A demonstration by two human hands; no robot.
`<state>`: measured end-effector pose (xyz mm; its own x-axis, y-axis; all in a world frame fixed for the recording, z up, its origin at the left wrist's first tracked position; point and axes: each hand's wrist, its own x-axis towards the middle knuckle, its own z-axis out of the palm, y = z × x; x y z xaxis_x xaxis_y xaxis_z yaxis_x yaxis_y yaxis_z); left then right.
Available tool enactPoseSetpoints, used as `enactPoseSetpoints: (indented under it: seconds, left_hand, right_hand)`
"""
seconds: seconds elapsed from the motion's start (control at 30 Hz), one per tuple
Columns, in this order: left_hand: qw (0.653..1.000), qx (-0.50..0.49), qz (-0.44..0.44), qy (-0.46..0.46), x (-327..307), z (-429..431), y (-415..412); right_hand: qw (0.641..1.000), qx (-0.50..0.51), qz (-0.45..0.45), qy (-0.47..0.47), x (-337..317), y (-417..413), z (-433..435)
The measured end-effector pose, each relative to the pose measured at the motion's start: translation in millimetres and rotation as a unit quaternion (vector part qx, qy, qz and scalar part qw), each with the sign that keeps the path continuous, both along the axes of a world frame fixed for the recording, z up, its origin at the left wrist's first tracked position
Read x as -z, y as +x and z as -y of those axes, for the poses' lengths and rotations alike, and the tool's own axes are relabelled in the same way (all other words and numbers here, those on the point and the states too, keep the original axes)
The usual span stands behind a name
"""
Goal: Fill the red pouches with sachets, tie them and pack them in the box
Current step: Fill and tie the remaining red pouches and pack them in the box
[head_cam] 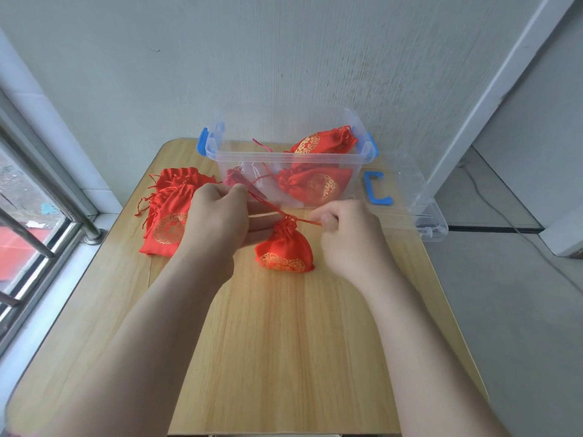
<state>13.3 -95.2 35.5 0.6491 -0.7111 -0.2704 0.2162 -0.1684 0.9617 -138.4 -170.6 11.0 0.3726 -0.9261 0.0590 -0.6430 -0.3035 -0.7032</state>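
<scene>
Red pouch (285, 247), drawstring (268, 208) pinched either side by left fingers (238, 192), right fingers (326, 217)

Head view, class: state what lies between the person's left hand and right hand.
In the head view, a plump red pouch sits there on the table, its drawstring stretched from left hand to right hand.

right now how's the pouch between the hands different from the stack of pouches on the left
The pouch between the hands is plump, its neck gathered shut; the stacked pouches lie flat. Its drawstrings are stretched taut between the left hand and right hand; the stack's cords trail loose. Both are red with gold round emblems.
</scene>
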Motion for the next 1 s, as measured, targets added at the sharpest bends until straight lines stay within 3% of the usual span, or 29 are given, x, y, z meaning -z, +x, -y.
enactPoseSetpoints:
  seconds: [0.23,0.5,0.67,0.8,1.0]
  left_hand:
    - [0.997,0.044,-0.001,0.069,4,-4,7]
    - [0.982,0.131,0.049,0.123,8,-4,5]
    - [0.980,0.132,0.063,0.133,8,-5,3]
    - [0.988,0.076,0.052,0.127,12,0,3]
    - [0.978,0.083,0.144,0.125,20,3,2]
  right_hand:
    - [0.987,-0.049,-0.138,0.067,0,2,-11]
    - [0.968,-0.119,-0.097,0.198,-10,5,-13]
    - [0.959,-0.156,-0.162,0.173,-5,5,-13]
    - [0.963,-0.140,-0.180,0.145,-2,2,-12]
    - [0.969,-0.100,-0.183,0.134,-1,2,-12]
